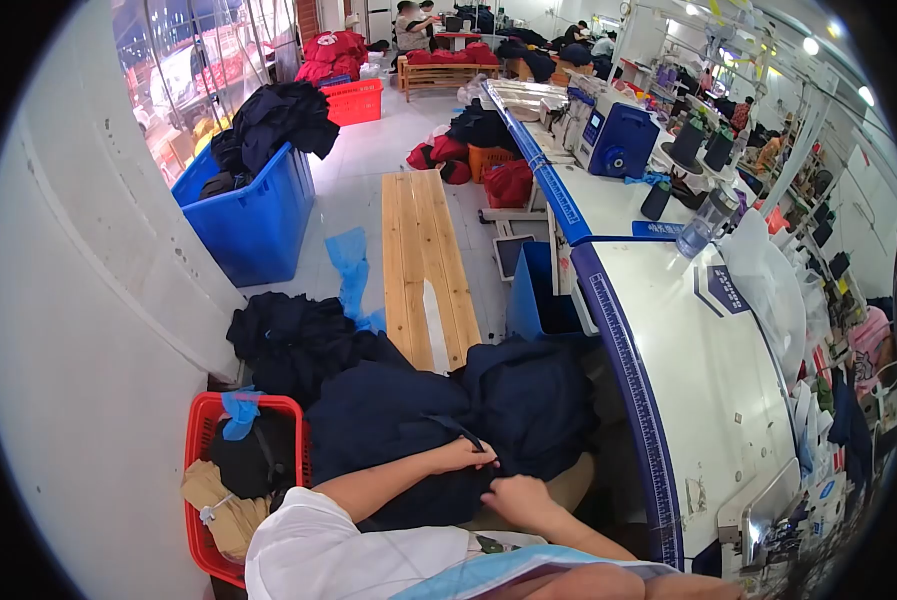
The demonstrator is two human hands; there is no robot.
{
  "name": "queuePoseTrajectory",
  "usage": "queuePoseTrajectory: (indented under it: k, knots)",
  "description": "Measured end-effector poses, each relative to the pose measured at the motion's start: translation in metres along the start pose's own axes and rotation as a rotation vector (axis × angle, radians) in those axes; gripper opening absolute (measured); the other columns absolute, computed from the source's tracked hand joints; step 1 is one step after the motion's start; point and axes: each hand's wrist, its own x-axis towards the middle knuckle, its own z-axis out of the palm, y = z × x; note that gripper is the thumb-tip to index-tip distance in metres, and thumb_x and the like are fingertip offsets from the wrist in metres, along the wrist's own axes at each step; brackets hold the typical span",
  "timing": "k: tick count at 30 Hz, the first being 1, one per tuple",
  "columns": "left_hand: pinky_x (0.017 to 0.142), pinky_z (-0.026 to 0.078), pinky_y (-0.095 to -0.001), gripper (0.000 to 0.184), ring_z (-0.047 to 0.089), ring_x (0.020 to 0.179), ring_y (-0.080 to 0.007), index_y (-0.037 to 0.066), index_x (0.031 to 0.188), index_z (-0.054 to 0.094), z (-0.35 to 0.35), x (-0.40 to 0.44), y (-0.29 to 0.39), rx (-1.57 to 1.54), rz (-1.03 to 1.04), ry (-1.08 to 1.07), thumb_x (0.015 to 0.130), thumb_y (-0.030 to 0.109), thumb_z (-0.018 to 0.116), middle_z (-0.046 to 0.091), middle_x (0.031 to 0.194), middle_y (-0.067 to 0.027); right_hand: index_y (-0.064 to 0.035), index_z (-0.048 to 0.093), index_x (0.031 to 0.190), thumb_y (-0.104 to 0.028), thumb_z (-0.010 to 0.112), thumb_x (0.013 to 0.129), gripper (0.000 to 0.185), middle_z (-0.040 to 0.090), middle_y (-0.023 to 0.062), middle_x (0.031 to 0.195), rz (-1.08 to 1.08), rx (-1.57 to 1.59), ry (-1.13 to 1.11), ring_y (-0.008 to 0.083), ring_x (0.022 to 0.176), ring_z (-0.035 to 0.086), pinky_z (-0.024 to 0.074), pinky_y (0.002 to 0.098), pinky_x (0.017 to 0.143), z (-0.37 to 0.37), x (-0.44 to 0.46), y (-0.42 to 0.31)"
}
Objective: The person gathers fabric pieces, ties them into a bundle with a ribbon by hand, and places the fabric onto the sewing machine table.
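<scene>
Navy cloth is best kept slack near the fingers — left hand pinching a dark strip, curled right hand unclear in grip.

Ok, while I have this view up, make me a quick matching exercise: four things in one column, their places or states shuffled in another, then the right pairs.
Things
1. navy cloth
2. near red basket
3. wooden boards
4. clear bottle

Places and states
A. standing on the white tabletop
B. holding tan cloth and black cloth
C. gripped by the left hand
D. stretching away ahead of the hands

Pairs: 1-C, 2-B, 3-D, 4-A
</scene>
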Motion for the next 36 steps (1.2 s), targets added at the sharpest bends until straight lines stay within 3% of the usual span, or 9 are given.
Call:
queuePoseTrajectory:
  k: [4,7,10,13,16,23,27,31,36]
  knots:
    - [0.067,0.038,-0.0245,0.018,0.051,0.069,-0.0127,0.004,0.079,0.060,0.002,0.002,0.004,0.236,0.041,0.037,0.083,0.021,0.054,0.055,0.070,-0.0015,-0.0020,0.058,0.078,-0.030,0.055,0.080,0.028,0.060,0.0181,0.075,-0.285,0.262,-0.288,0.0340,0.071,0.060,0.0468,0.0426,0.060,0.033,-0.005,0.011]
    - [0.072,0.039,-0.0267,0.011,0.054,0.075,-0.0158,0.006,0.081,0.060,0.008,0.001,-0.010,0.507,0.262,0.187,0.078,0.017,0.059,0.058,0.074,-0.0010,-0.0027,0.057,0.083,-0.020,0.051,0.084,0.018,0.061,0.0135,0.074,-0.124,0.503,0.306,0.0283,0.069,0.060,0.0466,0.0363,0.059,0.038,0.003,0.026]
    - [0.076,0.040,-0.0284,0.010,0.055,0.079,-0.0183,0.005,0.080,0.060,0.016,0.002,-0.016,0.378,0.268,0.430,0.070,0.007,0.062,0.059,0.076,-0.0030,-0.0011,0.055,0.095,-0.007,0.052,0.082,0.014,0.058,0.0062,0.081,0.063,0.909,0.431,0.0088,0.069,0.055,0.0478,0.0237,0.058,0.037,0.026,0.044]
    - [0.075,0.041,-0.0283,0.012,0.055,0.080,-0.0194,0.003,0.078,0.059,0.026,-0.003,-0.014,0.056,0.155,0.622,0.066,0.001,0.063,0.059,0.076,-0.0062,-0.0011,0.054,0.100,-0.006,0.053,0.081,0.020,0.057,0.0077,0.089,0.012,0.931,0.456,0.0107,0.070,0.056,0.0488,0.0230,0.059,0.053,0.042,0.050]
    - [0.072,0.043,-0.0271,0.013,0.056,0.078,-0.0192,0.002,0.077,0.060,0.023,-0.001,-0.015,0.202,0.329,0.757,0.065,-0.002,0.062,0.058,0.076,-0.0083,-0.0008,0.054,0.100,-0.003,0.054,0.079,0.022,0.054,0.0059,0.084,-0.021,0.702,0.528,0.0120,0.068,0.055,0.0491,0.0236,0.057,0.072,0.053,0.058]
    - [0.069,0.046,-0.0270,0.009,0.059,0.074,-0.0181,0.000,0.078,0.062,0.009,0.002,-0.011,0.197,0.275,0.454,0.070,0.002,0.063,0.061,0.078,-0.0086,-0.0029,0.056,0.087,-0.011,0.055,0.081,0.010,0.054,0.0025,0.077,0.319,1.572,0.213,0.0120,0.068,0.053,0.0485,0.0270,0.062,0.064,0.040,0.068]
    - [0.069,0.046,-0.0262,0.006,0.060,0.074,-0.0172,-0.001,0.079,0.062,0.000,0.006,-0.006,0.107,0.191,0.367,0.076,0.003,0.059,0.062,0.079,-0.0087,-0.0075,0.056,0.082,-0.019,0.054,0.084,0.012,0.053,0.0004,0.073,0.345,1.808,0.307,0.0108,0.071,0.052,0.0447,0.0239,0.059,0.057,0.032,0.068]
    - [0.072,0.044,-0.0274,0.018,0.059,0.076,-0.0184,-0.001,0.080,0.061,0.000,0.006,-0.004,0.140,0.214,0.363,0.084,0.011,0.048,0.061,0.080,-0.0090,-0.0074,0.057,0.084,-0.024,0.055,0.084,0.017,0.053,-0.0017,0.067,0.178,1.790,-0.062,0.0092,0.056,0.047,0.0382,0.0215,0.047,0.054,0.030,0.084]
    - [0.079,0.040,-0.0271,0.025,0.055,0.083,-0.0177,0.000,0.080,0.059,0.004,0.005,-0.004,0.159,0.178,0.320,0.089,0.013,0.040,0.058,0.083,-0.0080,-0.0089,0.060,0.079,-0.027,0.056,0.080,0.019,0.061,0.0088,0.071,0.150,0.473,0.053,0.0230,0.060,0.058,0.0452,0.0333,0.052,0.041,0.021,0.086]
